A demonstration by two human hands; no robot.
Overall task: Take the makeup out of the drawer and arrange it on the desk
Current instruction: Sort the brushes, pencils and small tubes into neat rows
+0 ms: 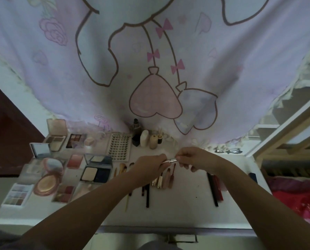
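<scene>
Silver tube (pixel 171 161) pinched crosswise between left hand (pixel 150 166) and right hand (pixel 192 157), above lipstick row (pixel 164 179) on desk (pixel 186 204).

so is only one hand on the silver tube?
No, both the left hand and right hand pinch the silver tube above the desk.

I see both hands over bench (pixel 186 210) middle, left hand (pixel 148 167) and right hand (pixel 192 158) meeting on small tube (pixel 171 161). Palettes (pixel 57 139) and compacts (pixel 48 179) left of left hand. Bottles (pixel 144 138) behind hands. Brushes (pixel 122 167) and lip tubes (pixel 162 179) under hands. Pencils (pixel 214 186) right of right hand. Drawer handle (pixel 182 238) at bench front edge.
</scene>
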